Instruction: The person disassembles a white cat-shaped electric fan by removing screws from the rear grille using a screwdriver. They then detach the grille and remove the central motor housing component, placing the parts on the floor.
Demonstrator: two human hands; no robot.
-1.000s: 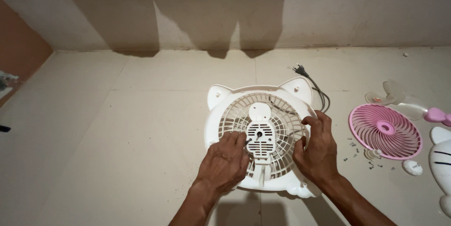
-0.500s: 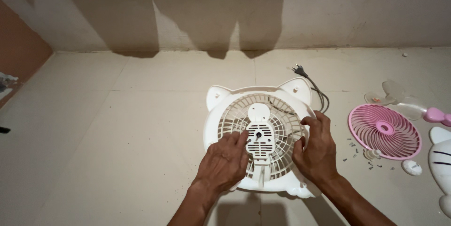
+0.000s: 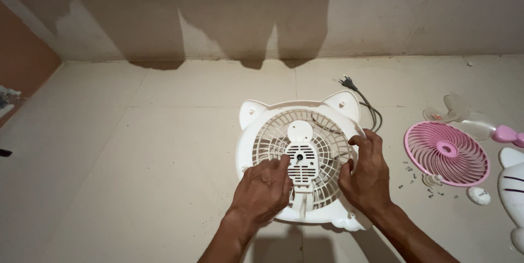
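Observation:
A white fan housing (image 3: 255,132) with two cat-like ears lies flat on the tiled floor, its grille and slotted motor cover (image 3: 302,163) facing up. My left hand (image 3: 262,189) rests on the grille's lower left, fingers pressed against the left edge of the motor cover. My right hand (image 3: 368,173) grips the housing's right rim, thumb on the grille. A grey power cord with a black plug (image 3: 347,81) runs from behind the right ear.
To the right lie a pink round fan grille (image 3: 446,152), clear fan blades (image 3: 461,113), several small screws (image 3: 410,168), a small white cap (image 3: 478,194), a pink piece (image 3: 508,133) and a white cat-face cover (image 3: 513,184). A wall stands behind.
My left hand's fingers have shifted slightly up along the motor cover's left edge. The right hand and the housing have hardly moved.

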